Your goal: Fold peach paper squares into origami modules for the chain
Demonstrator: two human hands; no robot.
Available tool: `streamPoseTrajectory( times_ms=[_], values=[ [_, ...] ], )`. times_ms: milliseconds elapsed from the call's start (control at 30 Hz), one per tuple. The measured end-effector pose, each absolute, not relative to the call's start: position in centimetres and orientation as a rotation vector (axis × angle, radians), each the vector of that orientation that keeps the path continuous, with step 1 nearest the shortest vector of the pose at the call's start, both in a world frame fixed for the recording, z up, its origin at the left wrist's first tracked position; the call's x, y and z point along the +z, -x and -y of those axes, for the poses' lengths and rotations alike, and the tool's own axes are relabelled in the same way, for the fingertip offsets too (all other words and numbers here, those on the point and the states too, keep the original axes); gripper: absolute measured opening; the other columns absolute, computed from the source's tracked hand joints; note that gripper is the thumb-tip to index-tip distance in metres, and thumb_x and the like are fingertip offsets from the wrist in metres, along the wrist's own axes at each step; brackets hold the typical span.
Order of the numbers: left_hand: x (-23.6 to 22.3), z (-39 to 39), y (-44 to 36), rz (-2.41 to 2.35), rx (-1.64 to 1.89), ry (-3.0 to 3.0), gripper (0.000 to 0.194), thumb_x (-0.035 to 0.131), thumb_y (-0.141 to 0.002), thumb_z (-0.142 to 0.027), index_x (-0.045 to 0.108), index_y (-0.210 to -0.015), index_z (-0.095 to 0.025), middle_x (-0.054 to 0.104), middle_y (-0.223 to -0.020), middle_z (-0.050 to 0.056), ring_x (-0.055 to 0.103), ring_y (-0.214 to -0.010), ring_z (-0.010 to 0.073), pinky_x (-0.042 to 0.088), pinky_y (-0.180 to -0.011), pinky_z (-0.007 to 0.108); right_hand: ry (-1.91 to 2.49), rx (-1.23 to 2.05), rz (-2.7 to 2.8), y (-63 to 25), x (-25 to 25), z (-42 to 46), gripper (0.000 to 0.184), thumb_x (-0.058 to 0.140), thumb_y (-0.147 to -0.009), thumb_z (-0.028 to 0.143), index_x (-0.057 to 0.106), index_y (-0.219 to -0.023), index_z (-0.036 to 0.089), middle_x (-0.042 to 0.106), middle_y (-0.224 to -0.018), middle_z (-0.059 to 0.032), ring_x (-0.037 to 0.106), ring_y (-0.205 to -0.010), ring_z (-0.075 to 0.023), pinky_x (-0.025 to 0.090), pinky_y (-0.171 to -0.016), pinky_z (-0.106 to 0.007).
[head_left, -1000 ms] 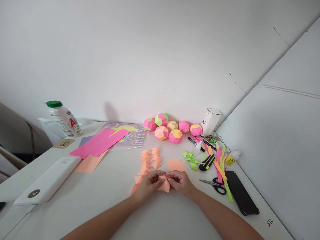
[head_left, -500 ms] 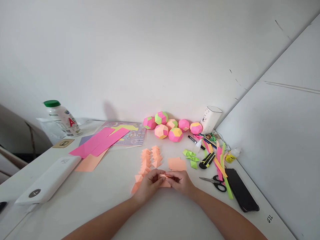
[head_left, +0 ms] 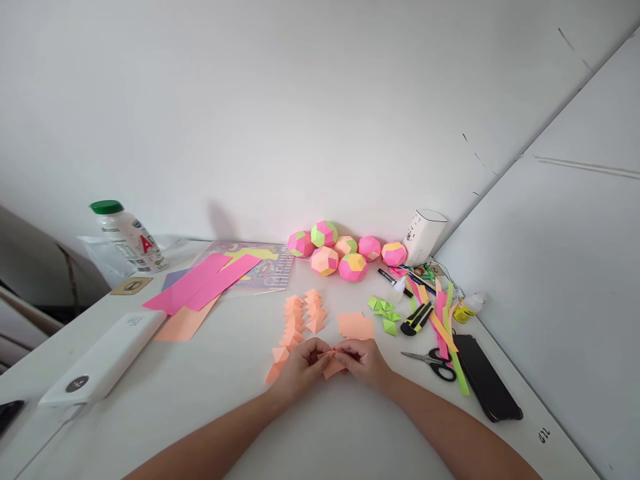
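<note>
"What is lying at the far left of the table [head_left: 250, 427]?"

"A white box [head_left: 105, 360] is lying there, and a bottle [head_left: 130, 240] with a green cap is standing behind it. Next, an orange sheet [head_left: 180, 328] is lying partly under two pink sheets [head_left: 185, 283]."

"And moving right?"

"Folded orange pieces [head_left: 293, 320] are sitting in two rows, the longer one running down to the left hand [head_left: 300, 370]."

"What is that hand doing?"

"Its grip is pinching the paper [head_left: 333, 367], a small orange piece that both hands are holding just above the table, in front of the person. Behind it, seven coloured balls [head_left: 325, 261] are resting near the wall."

"The right hand [head_left: 367, 365]?"

"Its grip is closing on the paper's other side, fingertips nearly meeting the left's. Flat orange squares [head_left: 357, 325] are lying just beyond that hand, with green pieces [head_left: 384, 310] beside them."

"What is filling the right side?"

"A cutter [head_left: 417, 319] is lying behind the scissors [head_left: 434, 363]; coloured strips [head_left: 443, 320] are spreading next to them, and a phone [head_left: 487, 379] is lying beside those."
</note>
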State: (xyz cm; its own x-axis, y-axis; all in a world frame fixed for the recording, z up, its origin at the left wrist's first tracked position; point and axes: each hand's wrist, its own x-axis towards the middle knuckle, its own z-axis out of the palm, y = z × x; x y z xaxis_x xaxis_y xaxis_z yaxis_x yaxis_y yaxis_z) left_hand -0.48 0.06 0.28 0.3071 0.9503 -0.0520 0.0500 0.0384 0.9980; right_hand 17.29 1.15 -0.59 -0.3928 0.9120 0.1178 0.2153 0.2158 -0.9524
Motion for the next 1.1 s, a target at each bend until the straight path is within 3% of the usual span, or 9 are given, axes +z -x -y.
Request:
streamPoseTrajectory(
  times_ms=[567,900,1100],
  values=[
    [-0.2,-0.2,0.6,-0.917,0.951,-1.401,0.017,0.053,-0.083,-0.032,0.054,-0.072,-0.019,0.056,-0.072,0.000,0.051,-0.064,0.0128,0.041,-0.057,0.025,1.039,1.078,1.852,-17.4,-1.1,-1.3,0.018,0.055,-0.083,0.029,0.067,-0.080,0.016,0.063,-0.066,-0.0022,0.057,-0.057,-0.0142,0.048,-0.052,-0.025],
    [0.9,0.3,0.6,-1.056,0.859,-1.467,0.025,0.052,-0.080,-0.040,0.045,-0.067,-0.019,0.042,-0.060,-0.005,0.037,-0.052,0.0102,0.030,-0.049,0.022,1.019,1.133,1.928,-17.4,-0.1,-1.1,0.014,0.054,-0.083,0.027,0.056,-0.074,0.017,0.051,-0.058,0.0032,0.048,-0.052,-0.0107,0.039,-0.049,-0.022],
    [0.7,0.2,0.8,-1.090,0.846,-1.524,0.039,0.049,-0.081,-0.045,0.031,-0.057,-0.021,0.030,-0.054,-0.007,0.027,-0.050,0.0097,0.022,-0.047,0.022,1.020,1.415,1.713,-17.4,0.0,-1.2,0.023,0.055,-0.084,0.039,0.053,-0.075,0.018,0.050,-0.062,0.0030,0.053,-0.055,-0.0115,0.044,-0.053,-0.024]
  ],
)
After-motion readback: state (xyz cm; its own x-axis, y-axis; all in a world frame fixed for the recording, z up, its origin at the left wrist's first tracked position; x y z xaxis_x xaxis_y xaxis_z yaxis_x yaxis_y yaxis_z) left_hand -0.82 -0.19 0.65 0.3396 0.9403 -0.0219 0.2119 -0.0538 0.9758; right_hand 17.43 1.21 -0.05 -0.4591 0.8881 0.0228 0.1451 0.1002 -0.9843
